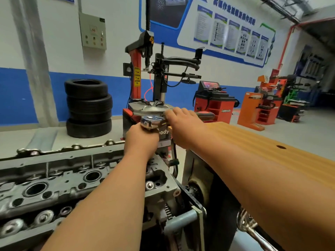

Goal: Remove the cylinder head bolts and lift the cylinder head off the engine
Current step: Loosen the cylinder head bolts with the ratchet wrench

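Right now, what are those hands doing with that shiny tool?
A person has a wrench set over the right end of the engine top, seemingly on a bolt. The left hand grips just below the wrench's round end, and the right hand holds its handle. The engine top is not lifted off yet.

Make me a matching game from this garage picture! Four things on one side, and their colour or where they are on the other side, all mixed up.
Things:
1. tyres
2. ratchet
3. tabletop
4. cylinder head

Clues:
A. shiny, being held
B. orange-brown wood, on the right
C. black, stacked up
D. grey metal, lower left

Pairs: 1-C, 2-A (left hand grips under its head, right hand grips the handle), 3-B, 4-D.
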